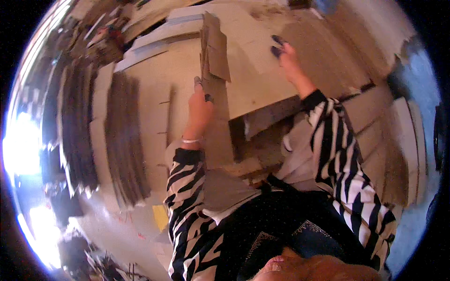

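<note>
My left hand (199,108) grips the lower edge of a stack of flat brown cardboard pieces (213,51) that stands up on edge above a large pale cardboard sheet (255,79). My right hand (287,55) reaches forward and rests flat on that pale sheet, fingers spread, holding nothing. Both forearms wear black-and-white zebra-striped sleeves, and a thin bracelet circles my left wrist.
Tall piles of flat cardboard sheets (122,140) lie edge-on at the left. More stacked cardboard (389,140) lies at the right. Further flat sheets (154,28) cover the surface beyond. A small yellow patch (160,216) shows on the floor near my left elbow.
</note>
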Action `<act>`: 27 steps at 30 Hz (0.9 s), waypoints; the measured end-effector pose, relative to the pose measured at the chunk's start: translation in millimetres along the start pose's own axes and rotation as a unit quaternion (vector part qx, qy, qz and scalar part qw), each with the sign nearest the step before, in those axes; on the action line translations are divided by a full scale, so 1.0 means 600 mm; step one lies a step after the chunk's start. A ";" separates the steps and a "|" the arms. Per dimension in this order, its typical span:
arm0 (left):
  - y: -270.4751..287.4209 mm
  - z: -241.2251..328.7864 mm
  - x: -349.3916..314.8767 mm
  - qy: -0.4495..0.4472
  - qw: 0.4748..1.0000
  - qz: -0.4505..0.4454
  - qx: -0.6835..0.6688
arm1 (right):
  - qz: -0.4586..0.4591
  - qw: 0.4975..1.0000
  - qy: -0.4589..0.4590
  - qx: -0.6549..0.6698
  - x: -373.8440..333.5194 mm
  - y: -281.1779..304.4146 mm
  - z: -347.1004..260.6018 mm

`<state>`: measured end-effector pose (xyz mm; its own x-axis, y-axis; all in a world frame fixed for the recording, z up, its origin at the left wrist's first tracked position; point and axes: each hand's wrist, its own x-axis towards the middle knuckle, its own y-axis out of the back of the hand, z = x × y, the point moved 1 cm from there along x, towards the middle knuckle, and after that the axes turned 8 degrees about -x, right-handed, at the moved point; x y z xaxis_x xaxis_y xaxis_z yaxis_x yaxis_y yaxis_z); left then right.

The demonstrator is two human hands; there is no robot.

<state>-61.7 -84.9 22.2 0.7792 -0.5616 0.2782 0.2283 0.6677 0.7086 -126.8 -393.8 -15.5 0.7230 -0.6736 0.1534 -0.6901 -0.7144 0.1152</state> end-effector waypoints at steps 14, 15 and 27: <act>0.513 -0.185 -0.242 0.038 0.778 0.106 0.618 | -0.138 0.990 0.024 0.008 -0.040 -0.067 -0.015; 0.493 -0.216 -0.260 0.041 0.773 0.097 0.625 | -0.149 0.989 0.016 0.007 -0.039 -0.067 0.001; 0.467 -0.177 -0.098 0.218 0.736 0.178 0.616 | -0.187 0.967 0.097 -0.144 -0.060 -0.069 -0.018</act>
<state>18.5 186.9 135.8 0.8357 -0.0695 0.5447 -0.5294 -0.3657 0.7655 -124.6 -337.6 -15.1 0.9236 -0.3092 0.2265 -0.3814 -0.8007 0.4619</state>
